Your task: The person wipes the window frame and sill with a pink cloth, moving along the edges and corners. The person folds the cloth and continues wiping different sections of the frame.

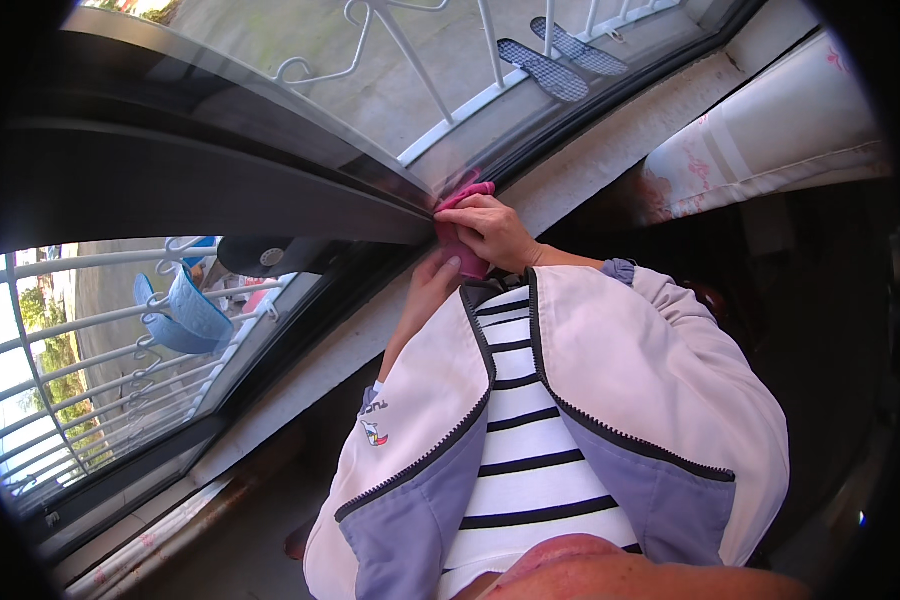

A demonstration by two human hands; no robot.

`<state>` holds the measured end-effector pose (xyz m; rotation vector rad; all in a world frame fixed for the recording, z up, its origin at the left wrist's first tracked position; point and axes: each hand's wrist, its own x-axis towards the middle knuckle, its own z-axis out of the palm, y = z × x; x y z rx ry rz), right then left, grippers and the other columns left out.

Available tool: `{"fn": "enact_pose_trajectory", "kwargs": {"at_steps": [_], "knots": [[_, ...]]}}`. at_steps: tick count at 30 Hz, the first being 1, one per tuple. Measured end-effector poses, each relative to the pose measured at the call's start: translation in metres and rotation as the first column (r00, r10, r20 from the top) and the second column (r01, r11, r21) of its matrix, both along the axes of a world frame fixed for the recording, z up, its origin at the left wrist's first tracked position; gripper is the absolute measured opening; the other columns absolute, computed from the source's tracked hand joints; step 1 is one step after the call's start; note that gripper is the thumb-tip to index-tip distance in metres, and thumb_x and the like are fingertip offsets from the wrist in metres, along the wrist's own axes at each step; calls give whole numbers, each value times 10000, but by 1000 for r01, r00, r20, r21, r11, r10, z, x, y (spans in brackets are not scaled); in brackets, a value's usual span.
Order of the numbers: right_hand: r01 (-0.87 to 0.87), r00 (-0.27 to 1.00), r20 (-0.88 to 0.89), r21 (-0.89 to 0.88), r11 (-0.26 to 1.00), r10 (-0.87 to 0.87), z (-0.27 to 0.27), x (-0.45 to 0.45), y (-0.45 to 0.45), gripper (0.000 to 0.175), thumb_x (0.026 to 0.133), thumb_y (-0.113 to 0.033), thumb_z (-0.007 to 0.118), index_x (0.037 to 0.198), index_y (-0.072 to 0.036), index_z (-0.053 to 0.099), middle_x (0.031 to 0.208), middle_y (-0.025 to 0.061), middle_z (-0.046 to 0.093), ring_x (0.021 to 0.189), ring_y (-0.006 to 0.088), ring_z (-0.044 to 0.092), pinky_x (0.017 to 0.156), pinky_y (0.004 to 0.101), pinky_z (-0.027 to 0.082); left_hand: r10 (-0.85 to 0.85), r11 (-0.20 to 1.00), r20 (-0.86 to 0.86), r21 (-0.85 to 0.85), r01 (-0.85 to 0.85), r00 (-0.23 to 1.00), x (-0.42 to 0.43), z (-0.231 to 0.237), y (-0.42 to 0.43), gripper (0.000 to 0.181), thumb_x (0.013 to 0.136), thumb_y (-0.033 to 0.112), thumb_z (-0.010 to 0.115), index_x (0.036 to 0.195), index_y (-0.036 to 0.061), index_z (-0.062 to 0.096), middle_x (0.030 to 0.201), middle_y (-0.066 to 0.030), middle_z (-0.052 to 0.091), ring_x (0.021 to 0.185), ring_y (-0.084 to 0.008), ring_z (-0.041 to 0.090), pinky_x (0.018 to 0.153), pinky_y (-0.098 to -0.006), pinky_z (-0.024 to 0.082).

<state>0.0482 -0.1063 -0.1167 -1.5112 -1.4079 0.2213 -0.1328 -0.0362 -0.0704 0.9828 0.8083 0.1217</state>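
Observation:
A pink cloth (465,259) hangs between my two hands, beside the dark upright frame of a sliding window (270,187). My right hand (491,231) grips its upper part, with fingertips against the lower end of the frame, close to the glass. Below it, my left hand (433,276) has its thumb and fingers on the lower part of the cloth. Part of the cloth shows above my right fingers, near the dark window track (525,150). The palms of both hands are hidden.
A pale windowsill (592,150) runs along the track. Outside are white metal bars (412,64), two checked insoles (544,71) and a light-blue item (187,315) on the bars. A floral curtain (765,135) hangs at the right, another (150,544) at the lower left.

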Motion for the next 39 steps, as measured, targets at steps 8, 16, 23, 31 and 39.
{"fn": "enact_pose_trajectory", "kwargs": {"at_steps": [8,16,23,31,39], "knots": [[-149,913,-353,180,972,206,71,-6,8,423,906,38,699,1320,-46,720,1237,157,754,1135,290,732,991,369,578,136,990,117,18,-139,984,4,51,-11,345,1082,132,593,1387,-27,566,1223,-123,692,1082,-185,715,945,-307,573],[-199,902,-355,159,967,244,25,-8,13,437,951,33,665,1378,-59,689,1172,179,770,1011,300,775,910,363,608,-108,949,-21,296,109,994,-5,35,9,269,1070,155,628,1245,-49,637,1117,-102,708,1087,-168,669,973,-319,533],[-225,874,-429,62,972,229,33,-7,12,421,971,17,657,1382,-67,686,1152,186,770,1001,309,774,895,355,613,-207,808,-86,547,219,975,-18,14,14,223,1058,84,600,1246,-32,627,1144,-116,705,1046,-147,639,918,-292,496],[-253,934,-160,328,910,318,36,-4,21,390,1005,12,624,1381,-76,683,1213,162,744,1067,318,741,917,378,608,-188,829,50,544,131,981,-2,14,9,272,1032,34,599,1291,-48,616,1128,-121,719,1070,-179,667,969,-330,521],[-199,950,275,171,965,148,-10,16,3,413,932,-100,688,1345,-108,698,1162,103,763,1077,266,728,1015,394,553,-373,771,-57,536,343,926,12,-20,9,238,1049,158,628,1186,-33,662,1051,-99,726,1004,-170,674,925,-324,522]]}}
